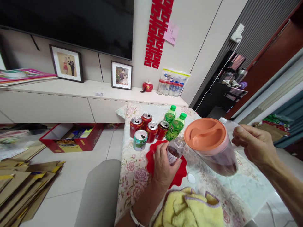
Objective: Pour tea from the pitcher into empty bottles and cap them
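Observation:
My left hand (pixel 163 165) is wrapped round a clear plastic bottle (pixel 175 148) with a pale label and dark liquid inside, above a red scalloped mat (pixel 151 154). The bottle's mouth has no cap on it. My right hand (pixel 254 143) grips the handle of a clear pitcher (pixel 224 162) with an orange lid (pixel 205 135). The pitcher is tilted toward the bottle, its lid edge close to the bottle's mouth, and holds dark reddish-brown liquid. Whether liquid is flowing cannot be made out. A white bottle cap (pixel 191 178) lies on the flowered tablecloth (pixel 132 164).
Several opened red cans (pixel 151 131) and a green-and-silver can (pixel 140 140) stand left of the bottle. Two green-capped bottles (pixel 176 126) stand behind it. A yellow towel (pixel 191 208) lies at the near edge. On the floor are a red box (pixel 71 145) and flattened cardboard (pixel 26 186).

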The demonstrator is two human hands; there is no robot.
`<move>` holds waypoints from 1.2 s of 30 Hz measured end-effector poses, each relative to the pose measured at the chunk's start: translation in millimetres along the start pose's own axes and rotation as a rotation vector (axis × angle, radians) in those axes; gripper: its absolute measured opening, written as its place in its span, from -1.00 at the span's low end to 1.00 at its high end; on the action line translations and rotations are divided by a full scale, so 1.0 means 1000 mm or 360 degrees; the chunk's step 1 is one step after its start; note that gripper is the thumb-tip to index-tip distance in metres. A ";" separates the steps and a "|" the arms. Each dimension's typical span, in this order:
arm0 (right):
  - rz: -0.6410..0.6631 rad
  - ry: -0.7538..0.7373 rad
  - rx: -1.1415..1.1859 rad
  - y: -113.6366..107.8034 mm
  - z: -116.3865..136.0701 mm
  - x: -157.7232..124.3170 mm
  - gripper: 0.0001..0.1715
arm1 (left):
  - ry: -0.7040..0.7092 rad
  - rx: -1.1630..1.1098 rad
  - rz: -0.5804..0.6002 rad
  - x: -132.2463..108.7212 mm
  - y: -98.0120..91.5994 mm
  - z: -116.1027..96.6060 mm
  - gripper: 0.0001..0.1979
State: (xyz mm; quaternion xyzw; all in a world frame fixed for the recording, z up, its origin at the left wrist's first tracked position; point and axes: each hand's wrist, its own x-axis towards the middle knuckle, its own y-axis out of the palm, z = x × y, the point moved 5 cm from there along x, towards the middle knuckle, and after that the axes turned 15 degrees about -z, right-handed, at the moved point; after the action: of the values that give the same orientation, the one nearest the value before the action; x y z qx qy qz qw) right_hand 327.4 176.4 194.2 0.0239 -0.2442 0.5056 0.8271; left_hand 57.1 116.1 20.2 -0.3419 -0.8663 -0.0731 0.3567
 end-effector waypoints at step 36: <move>-0.0672 0.0329 0.0963 0.034 -0.132 -0.030 -0.19 | -0.0078 -0.0110 0.0070 -0.002 0.000 0.012 -0.32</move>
State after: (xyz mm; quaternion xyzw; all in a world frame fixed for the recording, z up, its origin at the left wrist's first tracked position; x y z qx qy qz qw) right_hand 337.7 205.5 58.4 0.2658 0.0110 0.3730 0.8889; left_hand 50.9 119.2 10.1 -0.3747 -0.8640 -0.0866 0.3250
